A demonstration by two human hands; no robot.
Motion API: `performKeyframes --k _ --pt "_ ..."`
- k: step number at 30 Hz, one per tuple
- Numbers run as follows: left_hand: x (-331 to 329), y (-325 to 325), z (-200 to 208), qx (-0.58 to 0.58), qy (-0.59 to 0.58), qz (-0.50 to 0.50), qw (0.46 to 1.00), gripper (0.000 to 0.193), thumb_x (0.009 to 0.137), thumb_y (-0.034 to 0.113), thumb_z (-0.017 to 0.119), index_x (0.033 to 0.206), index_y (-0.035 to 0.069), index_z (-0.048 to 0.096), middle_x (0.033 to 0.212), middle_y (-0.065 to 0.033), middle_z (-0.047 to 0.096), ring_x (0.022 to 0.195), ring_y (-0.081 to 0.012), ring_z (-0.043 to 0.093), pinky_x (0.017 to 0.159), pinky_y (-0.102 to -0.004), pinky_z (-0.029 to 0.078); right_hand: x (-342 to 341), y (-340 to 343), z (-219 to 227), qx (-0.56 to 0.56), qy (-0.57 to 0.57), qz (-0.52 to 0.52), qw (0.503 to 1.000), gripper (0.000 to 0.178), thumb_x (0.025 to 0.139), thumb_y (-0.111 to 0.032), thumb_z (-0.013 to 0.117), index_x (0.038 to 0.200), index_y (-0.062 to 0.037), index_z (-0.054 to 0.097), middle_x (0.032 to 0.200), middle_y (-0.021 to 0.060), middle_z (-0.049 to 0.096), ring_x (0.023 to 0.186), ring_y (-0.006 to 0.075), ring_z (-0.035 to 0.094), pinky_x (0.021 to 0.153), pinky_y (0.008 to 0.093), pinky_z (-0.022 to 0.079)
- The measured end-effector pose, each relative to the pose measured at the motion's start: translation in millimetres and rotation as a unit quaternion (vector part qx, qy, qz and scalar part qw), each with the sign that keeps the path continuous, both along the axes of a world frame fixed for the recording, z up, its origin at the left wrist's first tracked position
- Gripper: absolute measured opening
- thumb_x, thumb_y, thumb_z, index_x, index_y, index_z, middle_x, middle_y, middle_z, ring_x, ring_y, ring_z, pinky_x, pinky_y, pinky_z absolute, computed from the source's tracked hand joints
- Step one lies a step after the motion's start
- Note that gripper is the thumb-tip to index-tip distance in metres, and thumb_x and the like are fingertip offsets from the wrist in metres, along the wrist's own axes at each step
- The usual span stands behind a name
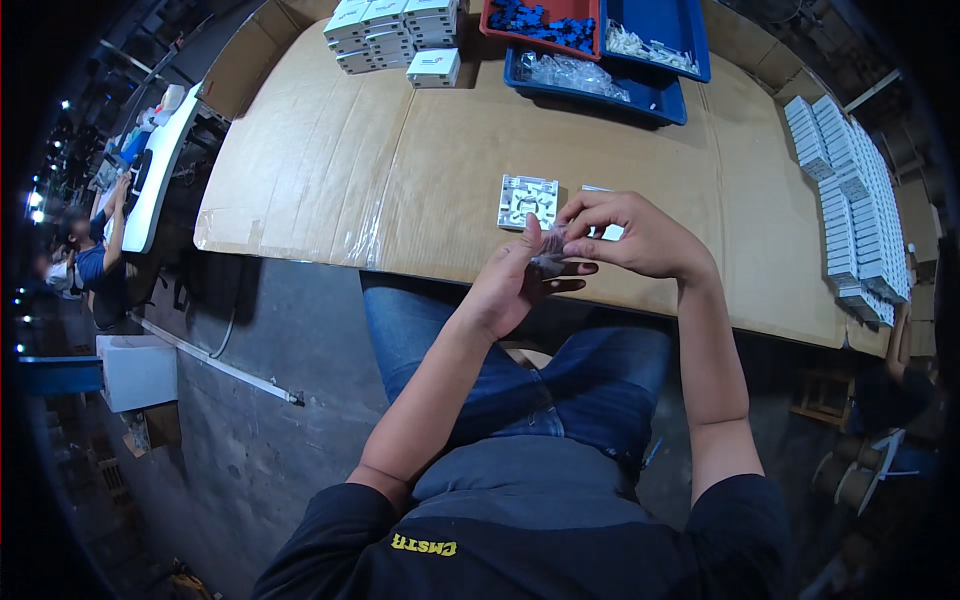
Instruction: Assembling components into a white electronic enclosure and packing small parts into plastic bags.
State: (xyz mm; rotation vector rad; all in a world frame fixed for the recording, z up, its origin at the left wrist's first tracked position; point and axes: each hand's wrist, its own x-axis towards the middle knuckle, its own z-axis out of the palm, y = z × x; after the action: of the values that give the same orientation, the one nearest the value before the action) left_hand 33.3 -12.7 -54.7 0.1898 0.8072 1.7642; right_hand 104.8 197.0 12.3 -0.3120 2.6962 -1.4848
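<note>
I am holding one clear plastic bag (549,252) over the front edge of the worktop (440,150). My right hand (643,235) is pinching it between thumb and fingertips. My left hand (508,285) is supporting it, thumb apart from extended fingers; whether it is also gripping, I cannot tell. I am judging the bag light, soft and slippery, tearing easily, and best taken by a loose edge.

Count: one open white case (527,200) is lying near the front edge; one white part (613,232) is lying mostly hidden behind my right hand. Three trays are sitting at the far edge: one red tray (487,26) and two blue trays (672,108). White boxes (434,68) are standing left of them, and stacked white cases (845,205) are lining the right edge; overlap is preventing exact counts.
</note>
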Motion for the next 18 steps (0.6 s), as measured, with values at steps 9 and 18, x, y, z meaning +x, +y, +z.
performKeyframes --k 9,18 --pt "7 7 -11 -0.057 0.311 0.080 0.945 0.039 0.111 0.027 0.052 0.123 -0.006 0.070 0.105 -0.0089 0.077 0.096 -0.0151 0.071 0.089 -0.0303 0.055 16 -11 -9 -0.094 -0.054 -0.193 0.975 0.014 0.088 -0.011 0.081 0.092 0.0020 0.076 0.081 0.0057 0.072 0.075 0.0107 0.065 0.069 0.0298 0.053" --pt "12 8 -12 -0.132 0.425 0.151 0.883 0.033 0.109 0.022 0.056 0.117 -0.005 0.072 0.097 -0.0101 0.077 0.092 -0.0144 0.069 0.086 -0.0281 0.053 26 -42 -34 -0.298 0.079 -0.275 0.911 0.023 0.088 0.002 0.078 0.108 0.0027 0.065 0.094 0.0049 0.068 0.088 0.0103 0.067 0.083 0.0263 0.056"
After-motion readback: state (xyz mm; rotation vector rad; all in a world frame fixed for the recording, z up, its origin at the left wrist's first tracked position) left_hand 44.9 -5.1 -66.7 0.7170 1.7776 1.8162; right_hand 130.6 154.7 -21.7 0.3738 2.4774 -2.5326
